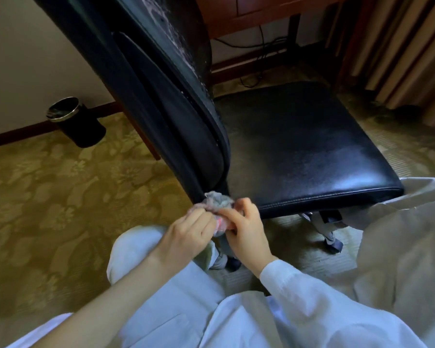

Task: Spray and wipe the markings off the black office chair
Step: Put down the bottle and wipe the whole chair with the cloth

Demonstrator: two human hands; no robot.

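Both hands grip a bunched grey-pink cloth [217, 209] at the backrest's lower edge: left hand [186, 234], right hand [246, 232]. The black office chair [299, 151] stands on patterned carpet [48, 184], pale markings [178, 46] high on its backrest.

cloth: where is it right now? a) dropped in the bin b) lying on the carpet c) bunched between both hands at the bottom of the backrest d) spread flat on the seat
c: the left hand and right hand both pinch the bunched cloth at the lower end of the backrest.
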